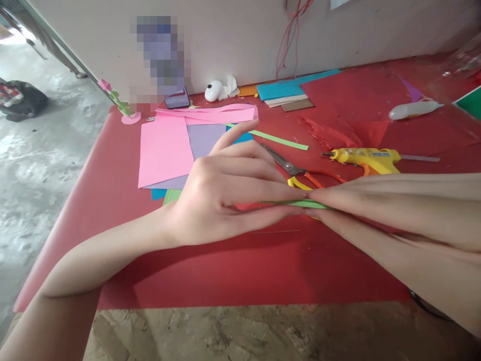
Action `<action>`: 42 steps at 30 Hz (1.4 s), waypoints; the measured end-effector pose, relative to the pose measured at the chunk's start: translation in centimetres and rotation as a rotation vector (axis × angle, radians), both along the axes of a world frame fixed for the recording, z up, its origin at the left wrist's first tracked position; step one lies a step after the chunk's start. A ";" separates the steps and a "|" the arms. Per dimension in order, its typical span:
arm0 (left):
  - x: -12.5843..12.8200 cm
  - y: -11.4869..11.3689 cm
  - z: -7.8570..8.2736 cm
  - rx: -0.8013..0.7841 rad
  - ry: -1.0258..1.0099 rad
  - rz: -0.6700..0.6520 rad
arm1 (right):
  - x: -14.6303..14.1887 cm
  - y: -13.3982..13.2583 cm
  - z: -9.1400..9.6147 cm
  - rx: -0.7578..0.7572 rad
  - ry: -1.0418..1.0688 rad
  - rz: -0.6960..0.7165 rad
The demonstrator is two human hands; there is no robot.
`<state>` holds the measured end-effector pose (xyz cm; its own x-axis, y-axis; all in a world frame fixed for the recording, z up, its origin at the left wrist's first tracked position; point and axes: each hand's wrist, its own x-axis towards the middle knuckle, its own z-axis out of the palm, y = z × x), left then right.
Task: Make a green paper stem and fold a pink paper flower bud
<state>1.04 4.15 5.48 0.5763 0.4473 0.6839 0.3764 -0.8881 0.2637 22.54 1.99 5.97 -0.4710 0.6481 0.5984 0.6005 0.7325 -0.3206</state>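
Observation:
Between the fingertips of both hands runs a narrow green paper strip [306, 204], held above the red table. My left hand [229, 188] pinches its left part, with one finger raised away from the rest. From the right, my right hand [361, 203] pinches the strip close to the left fingertips. Just behind the hands lie scissors [289, 167] with orange and yellow handles, partly hidden by the fingers. Another light green strip [280, 139] rests beyond the left hand. Pink paper [165, 155] lies over purple and blue sheets beside that hand.
A yellow glue gun [366, 156] with a glue stick in it lies at the right. Toward the wall are a phone [177, 99], a white rounded object [214, 91], blue sheets [280, 90] and a paper flower [122, 105]. The red table's [210, 281] front edge is near me.

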 end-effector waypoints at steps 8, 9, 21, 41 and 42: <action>0.0 0.1 0.1 0.016 0.011 -0.063 | -0.7 0.5 0.8 0.014 0.016 0.053; 0.0 0.1 0.1 0.015 0.015 -0.064 | -0.6 0.5 0.8 0.017 0.012 0.051; 0.1 -0.3 -0.5 -0.104 0.014 -0.108 | -0.6 0.9 0.4 0.140 -0.091 0.137; 0.5 -0.9 -0.1 -0.327 -0.098 -0.105 | -0.1 0.2 0.3 0.049 -0.138 0.150; 0.5 -1.0 -0.1 -0.337 -0.108 -0.109 | -0.1 0.1 0.4 0.029 -0.139 0.145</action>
<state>1.52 3.18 5.43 0.5657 0.5978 0.5679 0.2387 -0.7780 0.5811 22.49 2.09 6.36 -0.6380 0.5506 0.5383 0.5248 0.8225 -0.2193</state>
